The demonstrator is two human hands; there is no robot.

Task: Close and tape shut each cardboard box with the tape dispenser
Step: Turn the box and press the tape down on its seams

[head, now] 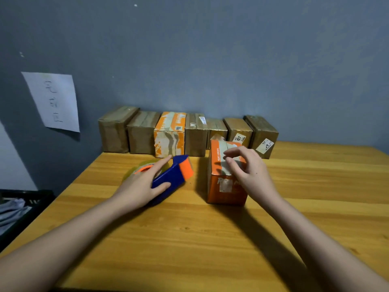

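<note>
Box [226, 175]: right hand [250, 171] fingers curled on top; left hand [139, 186] clasps dispenser [172, 175].

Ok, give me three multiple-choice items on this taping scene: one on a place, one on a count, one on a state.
1. Where is the tape dispenser?
A. Left of the orange box
B. On top of it
C. Behind the row of boxes

2. How many boxes line the wall?
A. Four
B. Seven
C. Ten

3. What is the right hand doing?
A. Lying flat on the table
B. Holding the dispenser
C. Working its fingers at the orange box's top

Key: 1 A, the dispenser lies on the table under the left hand, left of the box. 2 B, seven stand side by side. 3 C, its fingertips pinch at the top.
</note>
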